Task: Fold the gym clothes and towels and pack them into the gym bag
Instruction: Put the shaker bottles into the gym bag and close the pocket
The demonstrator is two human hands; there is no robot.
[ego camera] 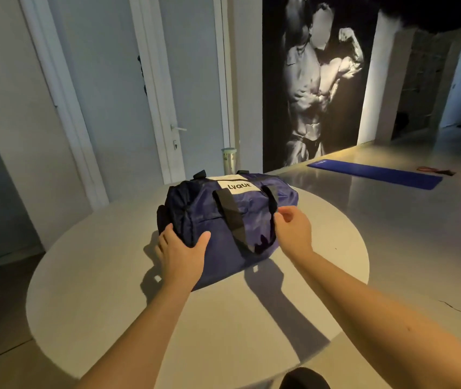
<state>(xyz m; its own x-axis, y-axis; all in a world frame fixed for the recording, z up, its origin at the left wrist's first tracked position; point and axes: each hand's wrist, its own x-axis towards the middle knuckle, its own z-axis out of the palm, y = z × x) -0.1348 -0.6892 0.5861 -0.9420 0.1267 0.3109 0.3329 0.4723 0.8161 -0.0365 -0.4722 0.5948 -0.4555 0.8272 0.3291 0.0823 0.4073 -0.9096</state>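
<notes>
Round and pale, the table fills the lower view. Your left hand lies flat over the near left end of the navy gym bag, fingers spread and thumb splayed on the fabric, holding nothing. Your right hand sits at the right leg of the bag's black handle with its fingers curled. It is blurred, so you cannot tell whether it has hold of the strap. The bag lies zipped shut towards the table's far edge, its white LVQUE label on top. Just behind it stands a bottle, in front of white doors. A blue mat lies on the floor to the right, below a bodybuilder mural.
</notes>
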